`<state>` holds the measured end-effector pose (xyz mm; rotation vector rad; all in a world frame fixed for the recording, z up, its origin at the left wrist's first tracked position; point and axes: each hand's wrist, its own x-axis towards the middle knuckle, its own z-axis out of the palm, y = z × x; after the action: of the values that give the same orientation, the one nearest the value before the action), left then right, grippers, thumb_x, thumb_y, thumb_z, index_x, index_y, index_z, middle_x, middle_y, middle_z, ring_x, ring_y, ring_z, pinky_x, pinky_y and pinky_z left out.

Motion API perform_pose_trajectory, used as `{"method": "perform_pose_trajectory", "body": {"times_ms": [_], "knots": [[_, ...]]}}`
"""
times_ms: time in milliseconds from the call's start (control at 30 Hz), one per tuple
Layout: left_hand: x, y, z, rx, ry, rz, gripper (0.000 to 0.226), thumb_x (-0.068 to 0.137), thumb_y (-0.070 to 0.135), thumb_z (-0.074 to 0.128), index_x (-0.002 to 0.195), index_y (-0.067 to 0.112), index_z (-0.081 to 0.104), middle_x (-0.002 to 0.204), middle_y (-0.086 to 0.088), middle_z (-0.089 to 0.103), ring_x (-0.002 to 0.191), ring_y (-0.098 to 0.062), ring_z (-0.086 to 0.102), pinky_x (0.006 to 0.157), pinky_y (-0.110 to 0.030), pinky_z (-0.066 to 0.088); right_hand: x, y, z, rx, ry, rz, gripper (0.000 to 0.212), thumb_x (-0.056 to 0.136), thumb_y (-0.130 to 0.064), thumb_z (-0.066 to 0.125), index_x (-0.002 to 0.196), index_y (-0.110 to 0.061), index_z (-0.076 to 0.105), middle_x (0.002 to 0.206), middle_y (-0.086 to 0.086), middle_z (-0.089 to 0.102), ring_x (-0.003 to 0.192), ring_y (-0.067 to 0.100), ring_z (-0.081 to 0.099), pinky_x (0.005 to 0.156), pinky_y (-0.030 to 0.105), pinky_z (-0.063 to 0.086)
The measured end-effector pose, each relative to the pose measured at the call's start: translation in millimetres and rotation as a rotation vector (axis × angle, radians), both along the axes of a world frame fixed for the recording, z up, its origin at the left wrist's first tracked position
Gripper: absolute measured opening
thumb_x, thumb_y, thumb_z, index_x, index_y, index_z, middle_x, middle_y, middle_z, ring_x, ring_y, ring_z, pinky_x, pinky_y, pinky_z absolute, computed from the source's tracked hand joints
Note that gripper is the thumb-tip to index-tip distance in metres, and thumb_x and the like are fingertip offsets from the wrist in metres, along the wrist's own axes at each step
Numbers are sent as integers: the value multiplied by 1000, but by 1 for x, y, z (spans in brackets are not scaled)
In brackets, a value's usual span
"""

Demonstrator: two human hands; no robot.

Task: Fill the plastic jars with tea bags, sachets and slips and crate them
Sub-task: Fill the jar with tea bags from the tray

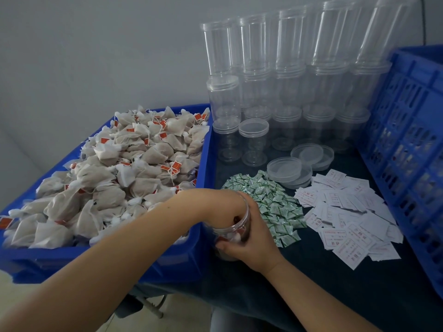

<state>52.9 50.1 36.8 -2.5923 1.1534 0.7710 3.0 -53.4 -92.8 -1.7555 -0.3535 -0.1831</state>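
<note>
Near the lower middle of the frame, a clear plastic jar (231,232) stands on the dark table (323,291), just beside the blue tray (182,259); the right hand (254,243) wraps its fingers round the jar's side and grips it, while the left hand (230,204) is pushed down into the jar's mouth, its fingers hidden by the wall, so I cannot tell whether they are curled or straight. Tea bags (119,173) lie heaped in the tray across the left of the frame; they look light and soft and should squash to fit, best picked up by the pouch rather than the string. Right of the jar sits a heap of green sachets (275,202), and further right a spread of white slips (347,219), thin and likely to slide over one another. Empty jars (275,68) stack at the upper right with loose lids (284,167) before them; being thin and smooth they probably tip easily, so a hold round the middle seems safest. At the right edge stands a blue crate (412,140)
</note>
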Motion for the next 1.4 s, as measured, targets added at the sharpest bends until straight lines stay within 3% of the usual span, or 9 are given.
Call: {"method": "perform_pose_trajectory", "body": {"times_ms": [233, 367, 467, 600, 733, 833, 1100, 1200, 1400], "knots": [[-1, -1, 3, 2, 64, 2, 22, 91, 14, 58, 111, 9, 65, 105, -6, 64, 91, -16, 55, 80, -26, 42, 1, 0, -2, 13, -15, 13, 101, 56, -45, 86, 133, -70, 27, 138, -19, 53, 127, 8, 55, 106, 46, 48], [-3, 3, 12, -31, 75, -2, 24, 95, 15, 51, 116, 15, 63, 104, 2, 62, 91, -14, 56, 81, -26, 46, 2, 0, -4, 19, -24, 14, 101, 55, -46, 87, 132, -73, 27, 132, -32, 51, 126, 3, 54, 106, 37, 49], [-6, 12, 22, -154, -33, 39, 25, 98, 19, 43, 113, 19, 63, 91, 12, 55, 80, -5, 50, 68, -14, 37, 3, 0, -5, 39, -26, 16, 99, 56, -44, 87, 132, -72, 29, 131, -32, 52, 125, 3, 55, 103, 30, 48], [-2, 35, 37, -389, -226, 173, 23, 97, 24, 47, 115, 23, 62, 89, 18, 57, 83, -2, 54, 81, -21, 45, 2, 2, -8, 71, 5, 22, 97, 55, -43, 87, 130, -72, 32, 125, -29, 53, 124, 0, 54, 91, 17, 51], [17, 61, 43, -516, -433, 328, 22, 96, 19, 50, 115, 19, 61, 102, 4, 65, 89, -9, 57, 82, -26, 48, 2, 2, -11, 81, 15, 20, 98, 56, -43, 88, 132, -71, 32, 131, -11, 54, 120, -2, 56, 85, 13, 51], [34, 75, 37, -598, -554, 441, 22, 95, 16, 50, 113, 14, 62, 105, -2, 65, 90, -13, 58, 84, -30, 50, 3, 1, -11, 66, 17, 15, 100, 56, -44, 88, 133, -70, 31, 131, -12, 54, 119, -2, 56, 87, 14, 51], [63, 94, -5, -609, -733, 616, 39, 89, 16, 61, 127, 14, 54, 128, -6, 55, 117, -22, 51, 96, -33, 41, 4, 1, -14, 58, 26, 13, 101, 56, -46, 88, 136, -67, 30, 127, -23, 54, 122, -2, 55, 88, 13, 50], [68, 102, -20, -624, -701, 705, 48, 87, 18, 65, 131, 13, 50, 132, -9, 50, 118, -24, 50, 97, -35, 41, 4, 1, -14, 66, 25, 20, 102, 55, -45, 88, 136, -67, 30, 132, -15, 53, 123, -3, 54, 89, 14, 49], [77, 108, -36, -436, -602, 814, 73, 85, 31, 68, 145, 17, 29, 143, -11, 42, 128, -29, 41, 100, -44, 41, 3, 1, -13, 87, 14, 41, 100, 56, -42, 89, 133, -71, 31, 134, -10, 52, 121, -5, 54, 87, 10, 49]]}}
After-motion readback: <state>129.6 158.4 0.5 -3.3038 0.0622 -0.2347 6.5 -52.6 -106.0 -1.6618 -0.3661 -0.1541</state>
